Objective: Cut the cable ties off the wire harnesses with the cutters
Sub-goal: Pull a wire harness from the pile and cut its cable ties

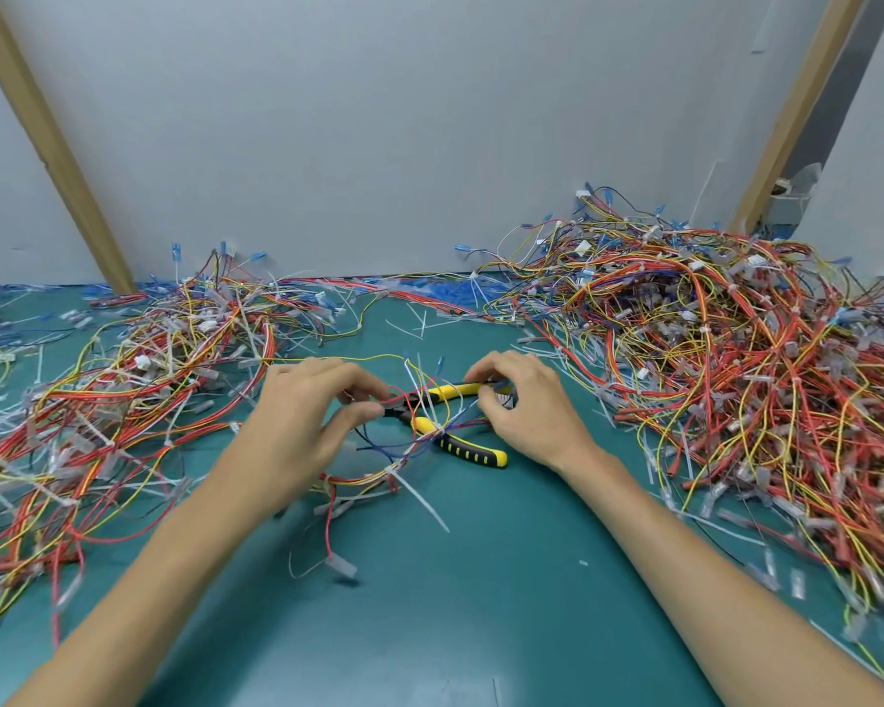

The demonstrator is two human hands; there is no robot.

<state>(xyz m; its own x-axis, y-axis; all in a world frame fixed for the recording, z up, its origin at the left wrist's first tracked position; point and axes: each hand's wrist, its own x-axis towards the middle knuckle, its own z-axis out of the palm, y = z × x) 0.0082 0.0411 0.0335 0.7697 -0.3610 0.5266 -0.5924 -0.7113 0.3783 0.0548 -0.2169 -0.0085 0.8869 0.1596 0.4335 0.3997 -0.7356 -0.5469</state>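
Yellow-and-black cutters (460,449) lie on the green mat between my hands, handles spread, jaws pointing left. A small wire harness (378,477) of red, yellow and blue wires lies across them, bound by white cable ties (390,472) with long tails. My left hand (312,421) pinches the harness's red wires right beside the cutter jaws. My right hand (526,410) has its fingers curled round the end of the upper yellow handle, thumb beneath it.
A big heap of harnesses (710,359) fills the right side of the mat. Another tangled pile (139,380) spreads over the left. Loose cut ties (414,318) lie near the grey wall. Bare green mat (481,604) lies in front of me.
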